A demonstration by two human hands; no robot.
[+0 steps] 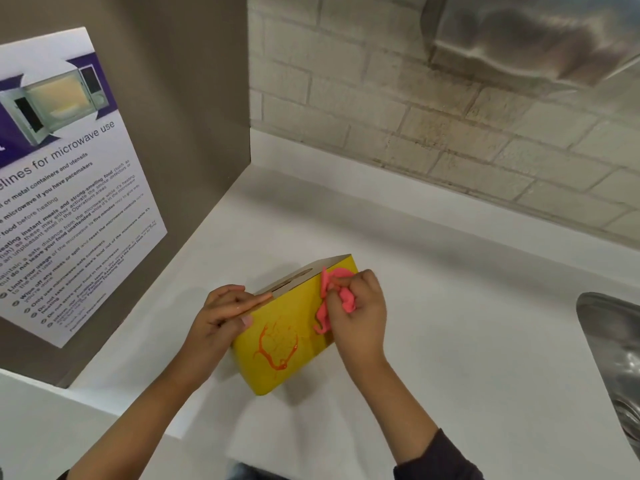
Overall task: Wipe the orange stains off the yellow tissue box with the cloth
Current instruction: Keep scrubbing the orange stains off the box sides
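Observation:
A yellow tissue box (304, 306) with a pale wooden top stands on the white counter (450, 323). Its yellow front face carries looping orange stains (273, 348) at the lower left. My left hand (221, 317) grips the box's left end, fingers laid along the top edge and thumb on the yellow face. My right hand (356, 310) is closed on a crumpled pink cloth (332, 299), pressed against the upper right part of the yellow face, to the right of the stains.
A grey panel at the left bears a microwave-use poster (69, 188). A brick wall (433, 116) runs behind the counter with a steel dispenser (530, 36) above. A steel sink (616, 358) sits at the right edge.

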